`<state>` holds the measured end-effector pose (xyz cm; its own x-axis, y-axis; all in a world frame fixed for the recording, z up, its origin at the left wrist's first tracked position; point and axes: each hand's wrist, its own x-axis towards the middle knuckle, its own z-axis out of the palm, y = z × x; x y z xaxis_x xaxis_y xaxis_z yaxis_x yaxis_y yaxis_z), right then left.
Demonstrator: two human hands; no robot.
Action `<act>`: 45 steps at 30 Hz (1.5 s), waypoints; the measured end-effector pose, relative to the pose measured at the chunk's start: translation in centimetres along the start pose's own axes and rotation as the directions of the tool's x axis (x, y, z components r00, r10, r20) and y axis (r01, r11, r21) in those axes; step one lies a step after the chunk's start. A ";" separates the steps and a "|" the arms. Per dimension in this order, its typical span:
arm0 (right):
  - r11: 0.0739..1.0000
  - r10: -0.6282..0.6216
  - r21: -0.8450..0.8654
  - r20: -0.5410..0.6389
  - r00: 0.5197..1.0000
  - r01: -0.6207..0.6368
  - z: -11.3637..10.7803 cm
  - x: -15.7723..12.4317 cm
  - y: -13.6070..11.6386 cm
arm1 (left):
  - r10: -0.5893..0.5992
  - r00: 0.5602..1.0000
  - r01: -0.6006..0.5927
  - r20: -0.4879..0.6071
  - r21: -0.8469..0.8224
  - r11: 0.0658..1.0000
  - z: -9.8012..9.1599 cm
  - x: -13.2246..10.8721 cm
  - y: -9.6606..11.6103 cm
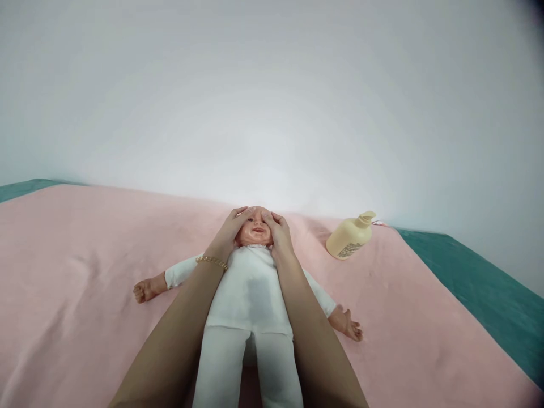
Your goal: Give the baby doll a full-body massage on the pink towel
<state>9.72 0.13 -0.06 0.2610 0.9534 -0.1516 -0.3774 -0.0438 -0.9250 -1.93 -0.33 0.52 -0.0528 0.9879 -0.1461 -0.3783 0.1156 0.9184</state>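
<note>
Pink cloth [106, 226] lies before a pale wall [272, 102], green covering [467, 272] showing at both sides. Left hand [233, 226] and right hand [281, 231], each half-open, cup a doll's head [256, 234] between them, thumbs on the brow, neither clenched. The step in hand seems to be thumb contact on the forehead; the next move would call for light, even pressure. The doll [242, 283] lies face-up, arms spread, with a pump bottle [346, 238] standing tilted in view, beyond the right hand.
</note>
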 end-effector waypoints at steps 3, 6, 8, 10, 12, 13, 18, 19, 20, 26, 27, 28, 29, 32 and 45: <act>1.000 -0.005 0.006 0.007 1.000 0.005 0.0 0.2 0.3 | -0.006 1.000 0.006 -0.001 0.034 0.999 0.1 -0.2 0.2; 1.000 0.005 0.009 0.000 1.000 -0.005 0.1 0.2 0.4 | -0.029 0.999 0.031 -0.036 0.082 0.996 0.1 -0.2 0.4; 1.000 0.020 -0.005 -0.018 1.000 -0.020 0.1 0.1 0.2 | -0.030 0.999 0.035 -0.044 0.099 0.994 0.1 -0.1 0.4; 0.999 0.028 -0.020 -0.032 0.999 -0.028 0.2 0.0 0.1 | -0.023 0.999 0.027 -0.044 0.104 0.994 0.2 0.0 0.3; 0.999 0.022 -0.025 -0.032 0.999 -0.023 0.2 0.0 0.0 | -0.020 0.999 0.025 -0.046 0.103 0.994 0.2 -0.1 0.4; 0.999 0.019 -0.027 -0.030 0.999 -0.020 0.2 0.1 0.1 | -0.018 0.999 0.023 -0.046 0.101 0.995 0.3 -0.2 0.4; 1.000 0.017 -0.023 -0.025 1.000 -0.018 0.0 0.4 0.4 | -0.010 0.999 0.012 -0.045 0.047 0.999 0.4 -0.3 0.4; 1.000 0.011 -0.015 -0.022 1.000 -0.011 0.0 0.5 0.4 | -0.006 0.999 0.007 -0.039 0.025 1.000 0.4 -0.3 0.4; 1.000 0.005 -0.008 -0.020 1.000 -0.005 0.0 0.5 0.5 | -0.003 0.999 0.004 -0.032 0.004 1.000 0.4 -0.2 0.3; 0.998 0.002 0.061 -0.037 0.999 0.000 -0.1 0.8 0.7 | -0.005 1.000 0.005 -0.009 -0.053 0.999 0.4 0.0 0.2; 0.996 -0.001 0.084 -0.034 0.999 0.004 -0.1 0.9 0.7 | -0.001 1.000 0.001 -0.003 -0.059 0.998 0.3 0.1 0.2; 0.994 -0.007 0.107 -0.027 1.000 0.010 -0.1 1.0 0.8 | 0.004 1.000 -0.004 0.004 -0.064 0.998 0.3 0.2 0.1; 0.992 -0.011 0.128 -0.020 1.000 0.013 -0.1 1.1 0.8 | 0.010 1.000 -0.009 0.014 -0.066 0.998 0.2 0.3 0.0; 0.986 0.016 0.166 -0.009 1.000 -0.015 -0.1 1.4 0.8 | 0.015 0.999 -0.012 0.039 -0.076 0.997 -0.1 0.9 -0.5; 0.930 0.181 0.327 -0.011 0.983 -0.167 -0.2 1.2 -0.1 | -0.025 0.998 0.035 0.059 -0.166 0.986 -0.8 1.8 -0.7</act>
<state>10.22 1.22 -0.26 0.1984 0.9264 -0.3200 -0.6855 -0.1022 -0.7209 -2.50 1.25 -0.64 0.0117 0.9890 -0.1472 -0.5280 0.1311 0.8390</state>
